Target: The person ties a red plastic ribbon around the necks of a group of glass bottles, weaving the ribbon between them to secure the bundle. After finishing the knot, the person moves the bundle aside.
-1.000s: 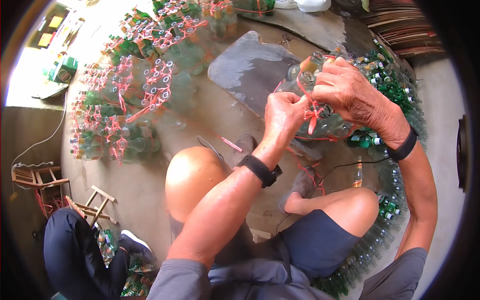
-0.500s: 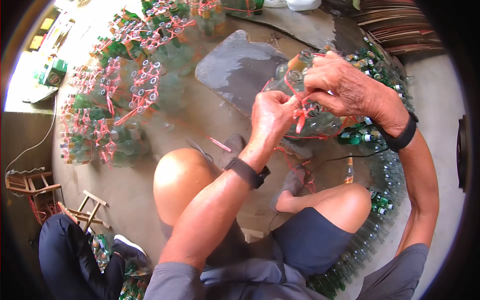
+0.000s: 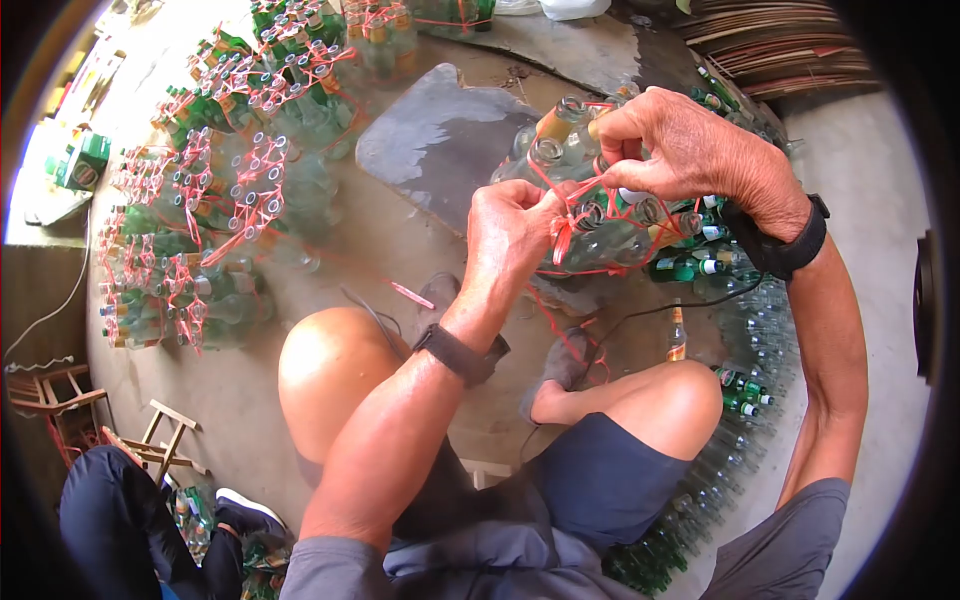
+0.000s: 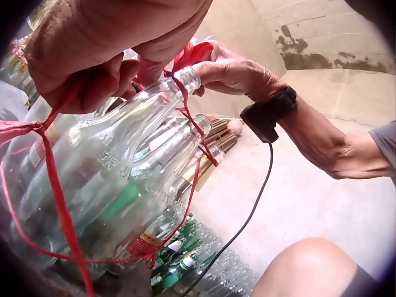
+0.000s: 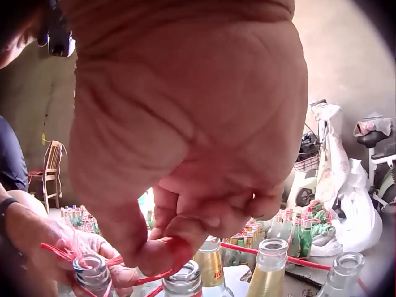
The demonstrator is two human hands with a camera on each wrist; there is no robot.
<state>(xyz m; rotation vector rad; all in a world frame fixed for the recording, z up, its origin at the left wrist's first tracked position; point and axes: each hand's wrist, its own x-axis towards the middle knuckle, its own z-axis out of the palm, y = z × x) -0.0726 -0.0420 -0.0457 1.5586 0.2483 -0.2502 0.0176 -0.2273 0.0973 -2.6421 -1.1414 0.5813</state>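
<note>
In the head view, a cluster of clear glass bottles (image 3: 600, 245) stands bound with red plastic string (image 3: 562, 240). My left hand (image 3: 508, 225) pinches the string beside a bottle mouth at the cluster's near left. My right hand (image 3: 695, 150), bent over the bottle tops, pinches a strand between thumb and fingers. That strand runs between the two hands in the right wrist view, past open bottle mouths (image 5: 272, 249). From the left wrist, red string (image 4: 62, 204) crosses the bottles' sides and loops round their necks. The left fingertips are partly hidden there.
Several string-tied bottle bundles (image 3: 255, 190) stand at the left. A grey slab (image 3: 430, 130) lies beyond my knees. Rows of loose bottles (image 3: 745, 385) line the right wall. One labelled bottle (image 3: 677, 335) stands near my foot, beside a black cable (image 3: 650, 308). Another person's leg (image 3: 105, 520) is lower left.
The right hand has drawn up and away from the left, widening the gap, with string stretched between them. The left hand keeps its pinch. The head view has swung right.
</note>
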